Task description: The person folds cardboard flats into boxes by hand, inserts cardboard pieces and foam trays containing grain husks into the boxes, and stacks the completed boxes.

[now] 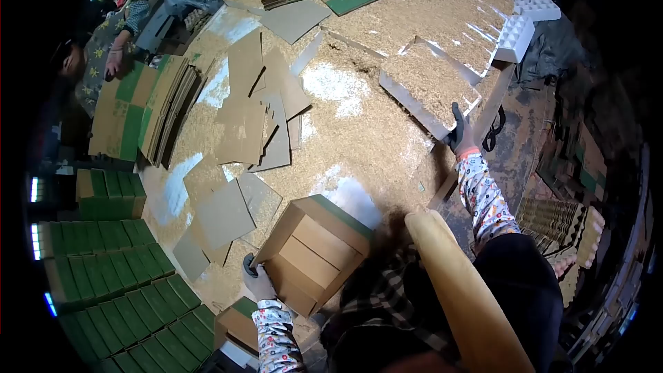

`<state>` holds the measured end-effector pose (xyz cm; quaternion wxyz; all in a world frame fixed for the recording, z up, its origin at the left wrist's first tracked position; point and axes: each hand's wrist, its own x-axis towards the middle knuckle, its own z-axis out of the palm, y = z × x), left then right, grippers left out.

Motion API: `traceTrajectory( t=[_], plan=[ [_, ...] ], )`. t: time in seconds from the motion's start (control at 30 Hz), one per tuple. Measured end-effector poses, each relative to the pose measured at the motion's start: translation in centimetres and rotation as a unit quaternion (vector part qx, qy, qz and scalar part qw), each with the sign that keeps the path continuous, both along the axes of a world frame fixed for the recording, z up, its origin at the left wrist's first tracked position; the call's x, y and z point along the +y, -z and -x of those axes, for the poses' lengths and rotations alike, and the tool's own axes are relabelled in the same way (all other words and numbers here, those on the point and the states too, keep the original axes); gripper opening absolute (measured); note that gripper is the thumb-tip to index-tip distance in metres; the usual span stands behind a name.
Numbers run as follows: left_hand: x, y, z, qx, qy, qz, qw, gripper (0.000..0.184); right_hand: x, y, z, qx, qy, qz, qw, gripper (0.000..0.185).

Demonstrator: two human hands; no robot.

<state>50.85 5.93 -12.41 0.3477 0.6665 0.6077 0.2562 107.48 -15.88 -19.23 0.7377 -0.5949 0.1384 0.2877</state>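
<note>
My left hand (260, 280), in a dark-palmed glove, grips the near left side of an open cardboard box (314, 249). The box is tilted with its opening toward me, and its cardboard bottom shows inside. My right hand (461, 132), gloved too, is closed at the near right corner of a tray-like piece (431, 86) covered with wood shavings. Its side facing me is a pale grey strip (414, 106). The right thumb lies along the edge; the other fingers are partly hidden.
Wood shavings cover the table (345, 145). Flat cardboard sheets (242, 124) lie left of centre. Stacked green-brown cartons (117, 255) stand at the lower left. White cavity trays (514, 38) sit at the far right. Another person's gloved hand (114, 61) is near folded cardboard (162, 107).
</note>
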Motion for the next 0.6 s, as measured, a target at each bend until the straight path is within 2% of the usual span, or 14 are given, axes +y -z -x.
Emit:
traceTrajectory(
  t=[0.07,0.1,0.2,0.23,0.27,0.3,0.33,0.37,0.4,0.43,0.5,0.53,0.57,0.6],
  plan=[
    [-0.6,-1.6,-1.3,-0.015,0.014,-0.003,1.000,0.038,-1.1,2.5,1.8,0.095,0.010,-0.200,0.975,0.044],
    [-1.1,-1.6,-1.2,-0.075,-0.016,-0.001,0.997,0.040,-1.3,2.3,3.3,0.141,0.010,-0.298,0.944,0.040],
    [-1.3,0.9,1.5,-0.273,-0.069,0.000,0.960,0.052,-2.2,-0.9,9.5,0.128,-0.039,-0.329,0.935,0.040],
    [-0.7,3.4,3.1,-0.225,-0.104,0.003,0.969,0.040,-2.7,-2.4,10.9,-0.084,-0.199,-0.203,0.955,0.044],
    [0.2,3.7,3.1,-0.158,-0.087,0.025,0.983,0.030,-3.2,-3.8,12.4,-0.306,-0.285,-0.058,0.906,0.048],
    [0.3,2.1,1.0,-0.219,-0.127,0.069,0.965,0.027,-3.0,-7.9,13.9,-0.472,-0.366,0.126,0.792,0.053],
    [2.0,3.4,2.0,-0.034,0.041,-0.063,0.997,0.026,-2.6,-7.9,13.8,-0.461,-0.415,0.093,0.779,0.055],
    [2.7,2.8,-0.3,-0.265,-0.073,0.010,0.961,0.030,-2.0,-7.9,13.0,-0.450,-0.470,0.057,0.758,0.058],
    [4.6,4.7,-0.1,-0.075,0.011,-0.119,0.990,0.028,-0.9,-9.4,12.5,-0.592,-0.489,0.070,0.637,0.055],
    [3.3,-0.5,-3.2,-0.284,-0.118,0.063,0.949,0.020,0.8,-12.1,12.5,-0.718,-0.484,0.068,0.495,0.052],
    [5.5,4.5,-4.5,-0.291,-0.065,-0.019,0.954,0.026,4.5,-17.1,14.9,-0.619,-0.577,0.068,0.528,0.044],
    [6.0,7.8,-5.1,-0.252,-0.010,-0.130,0.959,0.030,6.0,-18.8,17.1,-0.513,-0.611,0.047,0.602,0.042],
    [6.0,10.3,-5.7,-0.179,0.032,-0.253,0.950,0.034,7.6,-19.2,19.1,-0.354,-0.630,0.027,0.690,0.040],
    [5.4,9.6,-5.8,0.046,0.048,-0.371,0.926,0.036,9.3,-19.7,21.1,-0.193,-0.606,0.015,0.771,0.038]
  ],
)
